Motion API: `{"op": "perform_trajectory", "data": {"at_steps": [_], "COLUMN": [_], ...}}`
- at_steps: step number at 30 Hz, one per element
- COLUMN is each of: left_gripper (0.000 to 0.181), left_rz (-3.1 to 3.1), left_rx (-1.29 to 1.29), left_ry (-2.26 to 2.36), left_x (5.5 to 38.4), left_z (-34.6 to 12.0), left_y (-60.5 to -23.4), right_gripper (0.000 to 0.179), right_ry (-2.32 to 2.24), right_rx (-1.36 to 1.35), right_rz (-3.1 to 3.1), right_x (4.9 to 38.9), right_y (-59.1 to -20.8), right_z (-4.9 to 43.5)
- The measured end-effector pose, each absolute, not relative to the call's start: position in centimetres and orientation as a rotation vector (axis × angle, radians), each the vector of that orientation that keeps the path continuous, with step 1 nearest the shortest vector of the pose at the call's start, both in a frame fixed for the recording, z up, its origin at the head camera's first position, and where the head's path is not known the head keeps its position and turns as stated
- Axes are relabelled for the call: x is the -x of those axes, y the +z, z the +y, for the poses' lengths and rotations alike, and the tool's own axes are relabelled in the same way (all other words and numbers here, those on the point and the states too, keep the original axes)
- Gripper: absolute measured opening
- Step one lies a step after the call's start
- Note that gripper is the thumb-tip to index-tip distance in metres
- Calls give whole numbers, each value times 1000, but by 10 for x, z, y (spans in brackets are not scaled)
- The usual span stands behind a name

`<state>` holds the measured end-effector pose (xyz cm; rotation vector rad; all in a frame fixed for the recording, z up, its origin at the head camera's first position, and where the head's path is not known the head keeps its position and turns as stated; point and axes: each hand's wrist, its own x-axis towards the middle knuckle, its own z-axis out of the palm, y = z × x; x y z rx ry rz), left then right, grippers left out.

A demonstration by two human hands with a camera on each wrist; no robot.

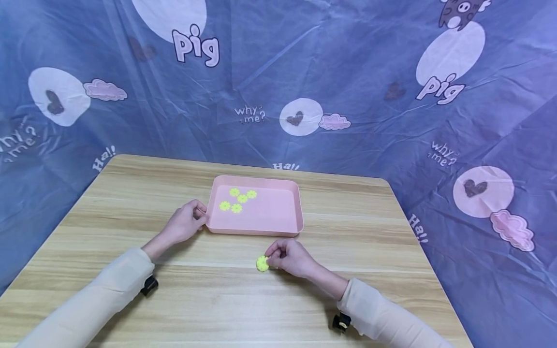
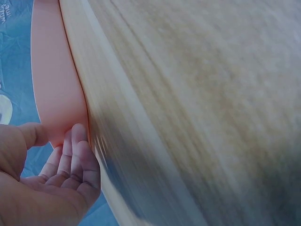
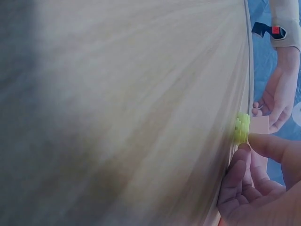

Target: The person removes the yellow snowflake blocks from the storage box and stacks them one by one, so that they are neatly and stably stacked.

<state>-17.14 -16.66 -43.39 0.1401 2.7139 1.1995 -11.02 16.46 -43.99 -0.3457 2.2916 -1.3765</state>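
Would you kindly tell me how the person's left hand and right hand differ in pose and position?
The left hand grips the pink tray near its left front corner, while the right hand pinches what looks like a stack of yellow flower-shaped pieces. The left hand is beside the tray; the right hand is in front of its near side, closer to the person. Both hands are bare and come from light-coloured sleeves.

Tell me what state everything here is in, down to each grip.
Pink tray: upright, open-topped, partly filled.
Five yellow flower pieces: lying in the tray's left part.
Held yellow flower piece: pinched, outside the tray; single or stacked, unclear.
Left grip: holding the tray near its near left corner.
Right grip: pinching the held piece between thumb and fingers.
Blue cloth: hanging, wrinkled.
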Motion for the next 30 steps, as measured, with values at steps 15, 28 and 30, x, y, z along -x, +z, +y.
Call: {"op": "perform_trajectory", "data": {"at_steps": [15,28,30], "left_gripper": [20,20,20], "left_rz": [2712,2708,2707], "left_rx": [-146,-140,-139], "left_ry": [1202,1203,1201], "left_x": [171,171,171], "left_z": [-167,-167,-167], "left_y": [-433,-432,-432], "right_gripper": [14,22,22], "right_ry": [-1358,-1312,-1300], "right_rx": [332,611,677], "right_rz": [2283,2315,2340], "right_x": [110,131,138], "right_y": [-441,-412,-406], "right_z": [164,164,163]}}
